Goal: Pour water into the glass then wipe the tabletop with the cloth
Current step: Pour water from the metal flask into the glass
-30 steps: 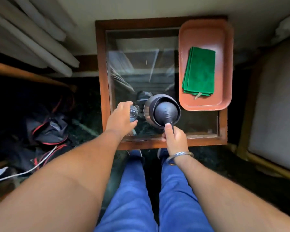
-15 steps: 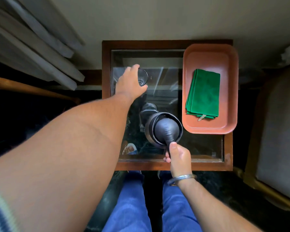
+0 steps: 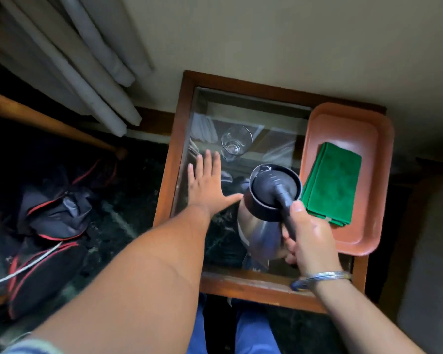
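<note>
The right hand (image 3: 306, 241) was wrapped around the black handle of a steel jug (image 3: 266, 208), thumb on top, holding it tilted over the glass-topped surface (image 3: 274, 118) with its black lid facing the camera. The left hand (image 3: 207, 182) lay flat and empty with fingers spread, at the left side of the glass top, gripping nothing. The clear glass (image 3: 234, 144) stood upright toward the far side, just beyond the left fingertips and apart from the jug. A folded green cloth (image 3: 330, 185) lay in the orange tray (image 3: 348, 118) at the right edge of the surface.
</note>
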Demonstrator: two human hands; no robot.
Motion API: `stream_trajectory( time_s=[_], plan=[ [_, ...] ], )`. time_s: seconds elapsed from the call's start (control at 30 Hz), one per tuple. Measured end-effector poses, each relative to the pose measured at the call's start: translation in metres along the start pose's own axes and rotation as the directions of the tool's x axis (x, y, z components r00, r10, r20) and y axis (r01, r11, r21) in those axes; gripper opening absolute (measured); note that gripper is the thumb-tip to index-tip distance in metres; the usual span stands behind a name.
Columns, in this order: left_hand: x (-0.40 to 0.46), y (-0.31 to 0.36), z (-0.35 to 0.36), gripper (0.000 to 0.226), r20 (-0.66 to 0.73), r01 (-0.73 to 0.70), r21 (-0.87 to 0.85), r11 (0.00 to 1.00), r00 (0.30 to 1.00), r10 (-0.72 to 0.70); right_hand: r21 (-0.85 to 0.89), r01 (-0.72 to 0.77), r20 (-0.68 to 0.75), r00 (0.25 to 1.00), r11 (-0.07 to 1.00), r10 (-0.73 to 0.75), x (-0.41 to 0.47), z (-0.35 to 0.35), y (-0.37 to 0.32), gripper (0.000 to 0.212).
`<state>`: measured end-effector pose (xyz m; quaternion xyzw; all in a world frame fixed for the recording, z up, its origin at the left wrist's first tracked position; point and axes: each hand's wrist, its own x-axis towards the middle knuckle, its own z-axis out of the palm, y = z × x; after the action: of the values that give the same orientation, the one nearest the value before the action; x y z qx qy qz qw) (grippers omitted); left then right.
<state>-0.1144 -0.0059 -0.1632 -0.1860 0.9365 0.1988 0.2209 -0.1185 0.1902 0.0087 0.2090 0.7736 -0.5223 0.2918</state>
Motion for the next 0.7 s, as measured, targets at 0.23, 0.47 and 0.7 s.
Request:
stream_trajectory(
  time_s=[0.23,0.47,0.7],
  plan=[
    [-0.003,-0.010,0.038,0.121,-0.154,-0.055,0.093,0.994,0.986,0.069,-0.418,0.113,0.113,0.991,0.901,-0.072,0.016,-0.014,-0.074,0.070],
    [0.002,-0.011,0.044,0.122,-0.215,-0.095,0.073,0.993,0.970,0.109,-0.730,0.194,0.161,0.981,0.656,-0.110,0.046,-0.009,-0.128,0.070],
    [0.002,-0.012,0.045,0.124,-0.219,-0.104,0.066,0.992,0.969,0.117,-0.898,0.235,0.216,0.972,0.373,-0.092,0.060,0.012,-0.164,0.067]
  ],
)
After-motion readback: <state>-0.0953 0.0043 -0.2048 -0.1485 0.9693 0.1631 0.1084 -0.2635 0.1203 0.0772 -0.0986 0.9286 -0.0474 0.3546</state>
